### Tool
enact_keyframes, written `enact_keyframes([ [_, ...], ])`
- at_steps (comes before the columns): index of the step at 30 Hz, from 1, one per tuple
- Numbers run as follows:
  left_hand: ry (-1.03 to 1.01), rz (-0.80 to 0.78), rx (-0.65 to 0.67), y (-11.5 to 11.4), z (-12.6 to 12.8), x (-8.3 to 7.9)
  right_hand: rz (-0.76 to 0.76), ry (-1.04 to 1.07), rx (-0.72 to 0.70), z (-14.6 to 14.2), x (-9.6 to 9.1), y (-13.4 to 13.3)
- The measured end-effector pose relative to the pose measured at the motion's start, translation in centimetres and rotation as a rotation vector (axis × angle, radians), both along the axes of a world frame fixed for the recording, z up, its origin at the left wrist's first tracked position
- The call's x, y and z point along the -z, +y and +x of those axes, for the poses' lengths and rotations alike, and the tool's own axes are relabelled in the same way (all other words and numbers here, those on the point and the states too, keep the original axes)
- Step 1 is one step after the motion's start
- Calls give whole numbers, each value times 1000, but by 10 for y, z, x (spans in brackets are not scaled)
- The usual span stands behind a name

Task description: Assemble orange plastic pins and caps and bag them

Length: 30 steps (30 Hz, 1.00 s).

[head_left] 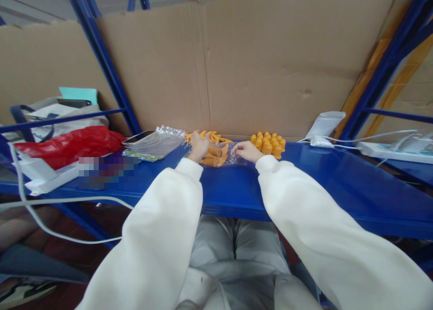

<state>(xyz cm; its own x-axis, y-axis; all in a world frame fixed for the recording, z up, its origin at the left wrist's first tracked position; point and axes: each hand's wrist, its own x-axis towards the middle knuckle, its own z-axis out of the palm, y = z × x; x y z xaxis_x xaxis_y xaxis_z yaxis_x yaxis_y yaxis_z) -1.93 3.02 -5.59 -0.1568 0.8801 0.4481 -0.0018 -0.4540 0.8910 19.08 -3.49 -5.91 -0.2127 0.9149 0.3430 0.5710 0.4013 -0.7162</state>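
Note:
My left hand (200, 146) is at the left side of a pile of small orange plastic pieces (215, 137), its fingers curled down among them. What those fingers hold, if anything, is hidden. Just in front lie larger curved orange pieces (214, 156) in or on a clear plastic bag (231, 158). At the bag's right edge, my right hand (248, 151) pinches the thin film between thumb and fingers. Close behind and right of that hand stands a block of orange knobbed plastic parts (268, 144), several set side by side.
Clear packets (158, 143) lie left of the pile. Further left are a red plastic bag (72, 143), a power strip (54, 179) and a white cable (67, 201). A cardboard sheet (257, 62) closes the back of the blue shelf (233, 192). A white pouch (323, 127) stands at right.

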Motion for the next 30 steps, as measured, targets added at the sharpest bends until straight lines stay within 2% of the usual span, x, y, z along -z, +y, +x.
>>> enact_keyframes([
  [1,62,23,-63,-4,2,0,62,-63,83,4,-3,-1],
  [2,138,33,-71,-8,5,0,141,-138,161,8,-5,-2],
  [3,216,28,-41,-11,7,0,220,-211,236,12,-7,-4],
  [5,356,-6,68,-16,11,3,264,-356,340,19,-8,-8],
  [8,433,-45,134,-17,12,7,177,-529,424,26,-3,-11],
  [11,426,-4,129,-13,11,10,110,-611,387,30,4,-8],
  [13,487,34,124,-11,9,9,126,-606,360,32,8,-4],
  [15,648,42,117,-12,8,7,130,-587,376,34,9,0],
  [18,918,21,115,-15,6,3,65,-570,428,34,7,1],
  [20,1004,34,109,-16,5,1,13,-554,427,33,6,-1],
  [24,1041,47,100,-14,5,1,21,-507,386,30,3,-3],
  [30,878,73,88,-8,5,9,214,-318,434,32,1,7],
])
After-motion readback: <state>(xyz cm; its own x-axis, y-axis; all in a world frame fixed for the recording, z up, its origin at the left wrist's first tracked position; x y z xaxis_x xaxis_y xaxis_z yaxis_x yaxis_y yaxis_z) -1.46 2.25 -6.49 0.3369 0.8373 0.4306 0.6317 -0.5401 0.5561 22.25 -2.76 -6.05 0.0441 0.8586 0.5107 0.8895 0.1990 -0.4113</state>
